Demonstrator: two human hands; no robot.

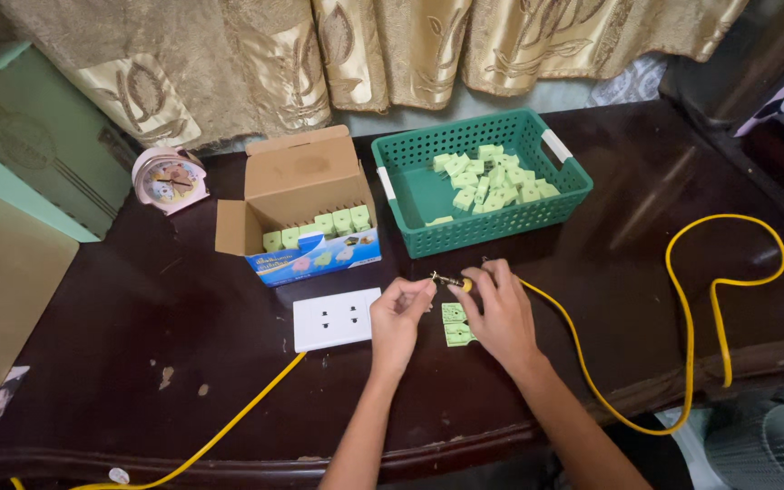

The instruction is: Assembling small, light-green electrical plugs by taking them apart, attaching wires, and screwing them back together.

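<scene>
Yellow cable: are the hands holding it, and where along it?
Yes. Both hands pinch the yellow cable at its stripped end: right hand at the sheath tip, left hand on the bare wire ends.

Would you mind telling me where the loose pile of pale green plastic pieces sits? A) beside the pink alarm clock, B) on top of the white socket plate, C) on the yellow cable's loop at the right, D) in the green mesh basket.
D: the pale green pieces lie heaped inside the green basket at the back of the table, behind both hands.
</scene>
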